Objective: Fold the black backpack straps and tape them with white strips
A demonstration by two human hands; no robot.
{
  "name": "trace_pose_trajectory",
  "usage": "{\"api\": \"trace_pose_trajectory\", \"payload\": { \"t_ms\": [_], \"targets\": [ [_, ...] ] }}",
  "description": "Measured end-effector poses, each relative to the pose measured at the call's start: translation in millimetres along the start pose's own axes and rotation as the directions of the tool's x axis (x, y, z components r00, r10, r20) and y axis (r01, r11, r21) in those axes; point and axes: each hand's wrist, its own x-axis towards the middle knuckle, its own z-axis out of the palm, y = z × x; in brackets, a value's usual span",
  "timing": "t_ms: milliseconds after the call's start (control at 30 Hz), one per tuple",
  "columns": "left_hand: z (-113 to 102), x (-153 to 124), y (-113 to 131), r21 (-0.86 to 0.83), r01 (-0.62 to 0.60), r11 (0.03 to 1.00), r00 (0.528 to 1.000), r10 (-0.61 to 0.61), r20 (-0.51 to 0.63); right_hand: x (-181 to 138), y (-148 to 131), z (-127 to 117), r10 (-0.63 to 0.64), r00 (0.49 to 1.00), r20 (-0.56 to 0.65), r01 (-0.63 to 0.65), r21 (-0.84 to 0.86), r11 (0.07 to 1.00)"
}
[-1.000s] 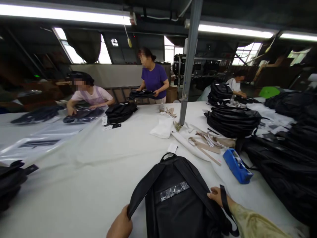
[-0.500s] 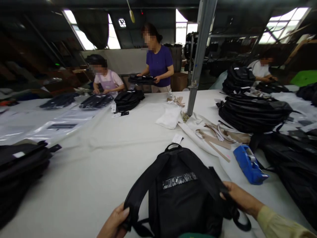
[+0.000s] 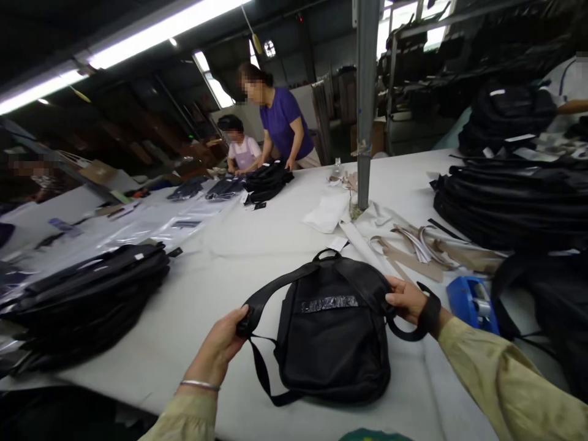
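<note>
Two hands are closed on the straps of one black backpack [image 3: 333, 334], which lies flat on the white surface [image 3: 257, 245] at the 6 o'clock edge of the view, back panel up and carry loop pointing to 12 o'clock. The left hand [image 3: 223, 346] is gripped around the left shoulder strap [image 3: 271, 291] at about 9 o'clock of the bag, and the right hand [image 3: 407, 300] is wrapped on the right shoulder strap [image 3: 413, 324] at 3 o'clock; the straps appear to be drawn outward so that the bag is spread flat. A stack of black bags [image 3: 87, 300] is set at 9 o'clock, another pile [image 3: 509, 202] at 2 o'clock, probably within reach for handling in turn. A blue tape dispenser [image 3: 473, 303] sits just beside the right hand, with paper strips [image 3: 422, 248] beyond it near a steel post [image 3: 366, 104]. Two persons at 11 o'clock are bent over further bags [image 3: 266, 180]. The label strip on the backpack is blurred and cannot be read; the right pile is cut off by the frame, and the right-hand fingertips are hidden under the strap.
</note>
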Motion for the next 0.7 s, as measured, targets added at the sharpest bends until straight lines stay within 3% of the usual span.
{"api": "trace_pose_trajectory", "payload": {
  "t_ms": [133,333,433,500,533,567,633,667,700],
  "targets": [
    [6.1,-11.0,-6.6,0.299,-0.101,0.949,0.995,0.103,0.009,-3.5,16.5,-24.2,0.166,0.986,0.022,-0.163,-0.111,0.980],
    [-8.7,-10.9,-11.2,0.532,-0.041,0.846,0.979,0.141,-0.148,-2.3,12.4,-8.7,0.034,0.999,0.003,-0.034,-0.036,0.999],
    [11.5,-12.3,-16.2,0.618,-0.123,0.776,0.956,0.260,-0.135,7.5,7.5,12.2,-0.027,0.999,-0.019,0.026,-0.034,0.999],
    [47.9,-21.2,-26.3,0.601,-0.259,0.756,0.948,0.317,0.010,17.9,3.3,30.8,-0.078,0.996,-0.034,0.075,-0.081,0.994],
    [70.8,-28.2,-33.0,0.525,-0.291,0.800,0.956,0.220,0.195,23.4,0.8,41.1,-0.102,0.994,-0.040,0.097,-0.119,0.988],
    [94.8,-36.0,-39.9,0.384,-0.261,0.886,0.913,0.097,0.396,28.3,-1.8,51.8,-0.125,0.991,-0.044,0.116,-0.168,0.979],
    [138.7,-49.1,-51.2,0.186,-0.082,0.979,0.751,-0.062,0.658,34.1,-6.4,72.1,-0.185,0.981,-0.050,0.160,-0.314,0.936],
    [155.9,-52.5,-54.0,0.134,-0.054,0.989,0.748,-0.049,0.662,33.9,-7.8,80.9,-0.229,0.971,-0.067,0.183,-0.412,0.893],
    [168.8,-53.0,-54.6,0.112,-0.054,0.992,0.777,-0.029,0.629,31.2,-8.0,88.4,-0.285,0.953,-0.102,0.195,-0.514,0.835]
  ]
}}
